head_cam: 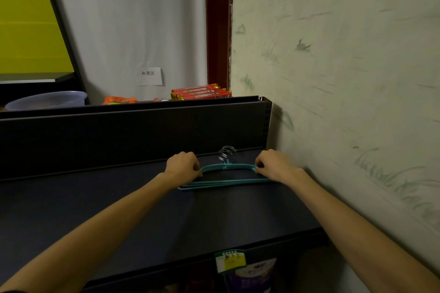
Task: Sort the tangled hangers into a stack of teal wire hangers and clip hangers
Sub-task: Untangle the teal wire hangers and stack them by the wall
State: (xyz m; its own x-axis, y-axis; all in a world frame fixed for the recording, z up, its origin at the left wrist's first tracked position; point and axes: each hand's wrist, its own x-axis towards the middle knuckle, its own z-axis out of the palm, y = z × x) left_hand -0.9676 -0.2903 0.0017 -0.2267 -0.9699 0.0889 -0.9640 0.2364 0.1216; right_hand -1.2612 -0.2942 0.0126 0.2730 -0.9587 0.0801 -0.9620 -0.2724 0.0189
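Note:
A flat stack of teal wire hangers (226,182) lies on the dark shelf top (142,209) near the back panel, its silver hooks (227,151) pointing away from me. My left hand (183,165) grips the stack's left shoulder with curled fingers. My right hand (273,165) grips the right shoulder the same way. Both forearms reach forward over the shelf. No clip hangers are in view.
A dark back panel (133,131) rises behind the shelf. A painted wall (345,78) closes the right side. Beyond the panel sit red snack packs (201,91), an orange packet (119,100) and a blue basin (47,100). A price tag (229,260) hangs on the shelf's front edge.

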